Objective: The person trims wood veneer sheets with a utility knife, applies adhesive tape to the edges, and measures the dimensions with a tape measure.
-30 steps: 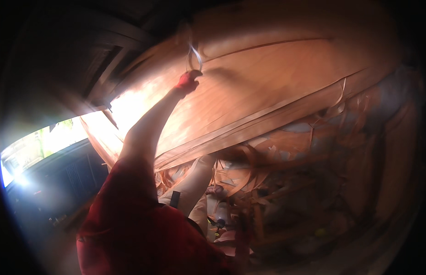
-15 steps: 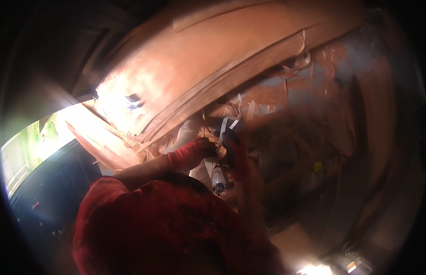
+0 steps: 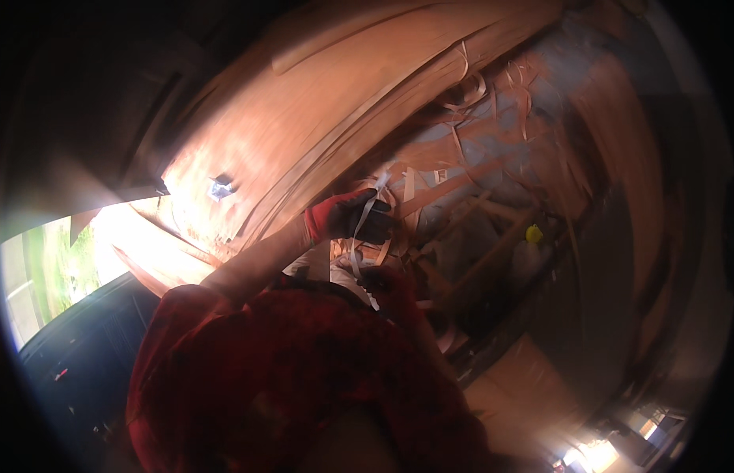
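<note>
My left hand (image 3: 359, 217), in a red and black glove, is closed around a narrow pale, bendy strip (image 3: 355, 248) near the middle of the view. My right hand (image 3: 382, 280), also gloved and mostly in shadow, is lower down, closed at the lower part of the same strip; its fingertips are hard to make out. Behind both hands, tangled offcut strips (image 3: 430, 193) of thin wood lie over a grey surface. Above them a large curved wooden sheet (image 3: 343, 79) slopes across the view. My red sleeves and shirt fill the lower middle.
A small shiny object (image 3: 221, 188) sits on the wooden sheet at left. A yellow item (image 3: 532, 233) lies among wooden pieces at right. A dark panel (image 3: 75, 363) stands at lower left beside a bright opening (image 3: 59, 268). Bright lights (image 3: 592, 453) show at lower right.
My left hand has come down from the upper sheet to my right hand. Since half a second ago it has risen a little along the strip, while my right hand has moved lower.
</note>
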`<state>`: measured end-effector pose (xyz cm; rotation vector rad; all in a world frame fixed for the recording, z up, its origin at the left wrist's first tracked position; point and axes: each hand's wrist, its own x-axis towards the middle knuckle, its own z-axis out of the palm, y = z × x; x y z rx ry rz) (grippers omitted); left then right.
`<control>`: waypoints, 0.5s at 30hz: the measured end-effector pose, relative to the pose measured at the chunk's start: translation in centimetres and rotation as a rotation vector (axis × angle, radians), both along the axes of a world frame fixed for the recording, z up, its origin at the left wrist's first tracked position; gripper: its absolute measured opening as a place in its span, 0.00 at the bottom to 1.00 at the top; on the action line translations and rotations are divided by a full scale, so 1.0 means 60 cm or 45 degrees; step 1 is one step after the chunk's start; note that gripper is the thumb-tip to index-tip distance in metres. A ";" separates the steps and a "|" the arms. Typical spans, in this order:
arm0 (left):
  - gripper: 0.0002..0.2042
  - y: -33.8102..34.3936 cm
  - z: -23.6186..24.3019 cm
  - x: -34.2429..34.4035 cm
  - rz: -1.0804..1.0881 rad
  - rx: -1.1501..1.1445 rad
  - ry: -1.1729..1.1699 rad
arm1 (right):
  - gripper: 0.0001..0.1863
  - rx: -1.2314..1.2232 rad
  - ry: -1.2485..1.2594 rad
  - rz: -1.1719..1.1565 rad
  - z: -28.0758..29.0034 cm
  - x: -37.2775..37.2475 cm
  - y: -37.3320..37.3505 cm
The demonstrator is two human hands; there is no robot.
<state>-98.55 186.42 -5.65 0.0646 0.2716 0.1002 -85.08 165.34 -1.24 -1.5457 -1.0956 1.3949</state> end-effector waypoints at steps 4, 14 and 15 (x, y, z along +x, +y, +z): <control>0.24 -0.002 0.021 0.012 0.020 0.169 -0.086 | 0.14 -0.043 -0.179 0.057 -0.042 0.012 -0.056; 0.19 -0.015 0.144 0.025 -0.051 0.975 0.353 | 0.29 0.315 -0.600 -0.306 -0.070 0.151 -0.053; 0.17 -0.020 0.144 0.027 -0.091 1.039 0.443 | 0.30 0.239 -0.055 -0.533 -0.005 0.147 -0.012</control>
